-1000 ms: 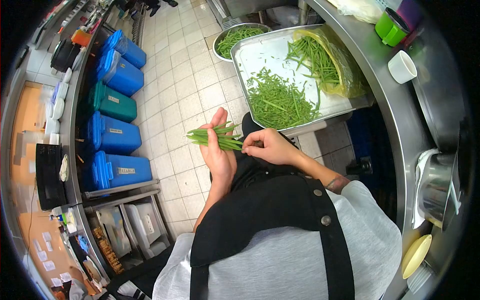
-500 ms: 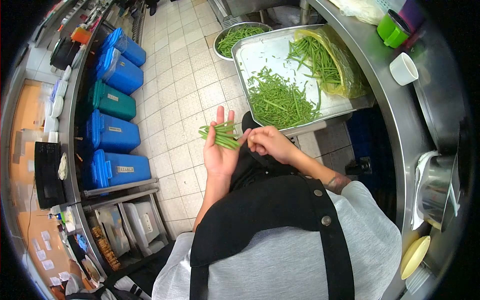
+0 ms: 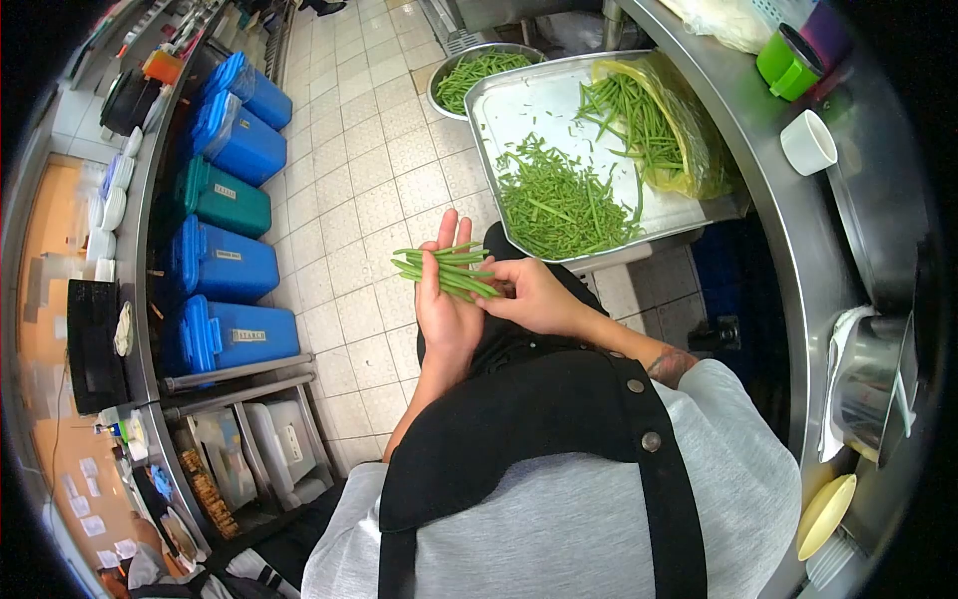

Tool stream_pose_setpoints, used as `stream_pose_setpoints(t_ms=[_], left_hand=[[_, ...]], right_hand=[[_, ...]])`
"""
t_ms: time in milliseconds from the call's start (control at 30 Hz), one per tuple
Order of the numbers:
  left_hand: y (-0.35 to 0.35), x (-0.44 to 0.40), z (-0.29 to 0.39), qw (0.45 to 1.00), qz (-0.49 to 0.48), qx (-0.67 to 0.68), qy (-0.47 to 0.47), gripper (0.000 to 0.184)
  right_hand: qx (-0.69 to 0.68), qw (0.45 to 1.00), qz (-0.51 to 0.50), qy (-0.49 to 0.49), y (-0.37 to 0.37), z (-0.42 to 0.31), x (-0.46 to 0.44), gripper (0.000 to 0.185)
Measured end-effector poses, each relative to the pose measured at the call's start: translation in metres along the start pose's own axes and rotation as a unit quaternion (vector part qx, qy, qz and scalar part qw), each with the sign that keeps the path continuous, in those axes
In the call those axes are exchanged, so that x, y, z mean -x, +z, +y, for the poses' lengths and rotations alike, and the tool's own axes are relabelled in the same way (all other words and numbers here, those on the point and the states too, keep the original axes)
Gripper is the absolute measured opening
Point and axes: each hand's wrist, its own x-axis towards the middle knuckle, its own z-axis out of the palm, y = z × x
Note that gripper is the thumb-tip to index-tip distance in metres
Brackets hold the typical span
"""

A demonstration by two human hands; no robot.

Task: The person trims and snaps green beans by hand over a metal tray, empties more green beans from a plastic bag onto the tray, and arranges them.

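Note:
A small bunch of green beans (image 3: 439, 270) lies across the palm of my left hand (image 3: 449, 317), with the thumb over it and the fingers pointing up. My right hand (image 3: 534, 298) pinches the bean ends at the bunch's right side. Beyond my hands, a white tray (image 3: 514, 97) holds a heap of short bean pieces (image 3: 564, 205). Whole beans (image 3: 639, 125) spill from a yellow plastic bag (image 3: 704, 150) in the same tray. Behind the tray's left corner, a metal bowl (image 3: 436, 98) holds more beans.
Blue bins (image 3: 235, 255) and a green bin (image 3: 228, 198) line the left side. At right, a steel counter (image 3: 753, 165) carries a white cup (image 3: 808, 142), a green cup (image 3: 788, 65), a metal pot (image 3: 866, 374) and a yellow dish (image 3: 826, 514). Another person's arm (image 3: 148, 539) shows at bottom left.
My right hand has moved left from beside the beans onto their ends. The bunch lies straighter, and my left thumb has come down over it.

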Motion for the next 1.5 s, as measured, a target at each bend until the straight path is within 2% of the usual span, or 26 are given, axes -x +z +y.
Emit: stream_pose_setpoints(t_ms=[167,267,367,567,667,767,867,967,1000,1067,1100,1167,1200,1233,1267,1300,1367,1400,1467,1500], left_hand=[[-0.001,0.000,0.002,1.000,0.015,-0.001,0.000,0.024],[-0.004,0.000,0.000,1.000,-0.003,0.012,0.002,0.024],[-0.006,-0.001,-0.002,0.999,-0.015,0.027,-0.008,0.024],[-0.005,0.000,-0.002,0.987,-0.020,0.131,-0.092,0.023],[-0.002,0.002,-0.001,0.977,-0.019,0.171,-0.123,0.025],[-0.003,0.000,0.000,0.971,-0.012,0.191,-0.143,0.019],[-0.004,-0.001,0.003,0.962,0.014,0.221,-0.159,0.018],[-0.009,0.000,0.006,0.952,0.008,0.251,-0.177,0.019],[-0.009,0.001,0.007,0.952,0.024,0.246,-0.179,0.018],[-0.009,0.001,0.007,0.953,0.056,0.237,-0.182,0.017],[-0.016,0.001,0.005,0.952,0.034,0.237,-0.193,0.016],[-0.037,-0.001,-0.003,0.949,-0.015,0.237,-0.209,0.016],[-0.032,-0.001,-0.003,0.961,-0.030,0.179,-0.210,0.014],[-0.027,0.001,0.000,0.974,-0.043,0.044,-0.217,0.013],[-0.021,0.005,0.001,0.971,-0.053,-0.089,-0.216,0.012],[-0.014,0.008,0.003,0.952,-0.057,-0.218,-0.207,0.011],[0.009,0.015,0.009,0.884,-0.117,-0.389,-0.233,0.009],[0.001,0.016,0.002,0.881,-0.153,-0.387,-0.227,0.008],[-0.004,0.019,-0.005,0.886,-0.192,-0.380,-0.182,0.020],[0.000,0.018,0.000,0.872,-0.188,-0.404,-0.203,0.018]], right_hand=[[0.128,0.989,0.026,-0.066,0.001,-0.020,0.004,0.016],[0.166,0.978,0.042,-0.115,0.002,-0.015,0.004,0.015],[0.194,0.973,0.029,-0.120,0.000,-0.016,0.004,0.015],[0.145,0.977,0.032,-0.150,-0.001,-0.017,0.006,0.017],[0.103,0.990,-0.008,-0.095,-0.005,-0.024,0.008,0.017],[0.031,0.996,-0.014,-0.078,-0.006,-0.013,0.008,0.014],[-0.012,0.999,0.028,-0.039,-0.011,-0.020,0.007,0.012],[0.072,0.987,0.136,-0.042,-0.026,-0.036,0.002,0.010],[0.133,0.972,0.172,-0.086,-0.031,-0.031,-0.001,0.013],[0.227,0.946,0.195,-0.127,-0.045,-0.031,-0.003,0.018],[0.256,0.930,0.206,-0.166,-0.049,-0.025,-0.005,0.021],[0.338,0.902,0.206,-0.171,-0.052,-0.019,-0.004,0.028],[0.379,0.885,0.204,-0.177,-0.053,-0.020,-0.004,0.032],[0.331,0.924,0.149,-0.119,-0.052,-0.022,0.000,0.042],[0.288,0.944,0.119,-0.110,-0.048,-0.021,0.001,0.042],[0.248,0.960,0.085,-0.101,-0.043,-0.018,0.001,0.043],[0.141,0.990,-0.013,-0.025,-0.032,-0.015,0.002,0.045],[0.088,0.994,-0.059,-0.002,-0.025,-0.011,0.001,0.043],[-0.044,0.988,-0.145,0.038,-0.020,-0.006,0.000,0.040],[-0.124,0.974,-0.184,0.056,-0.020,-0.006,-0.002,0.039]])
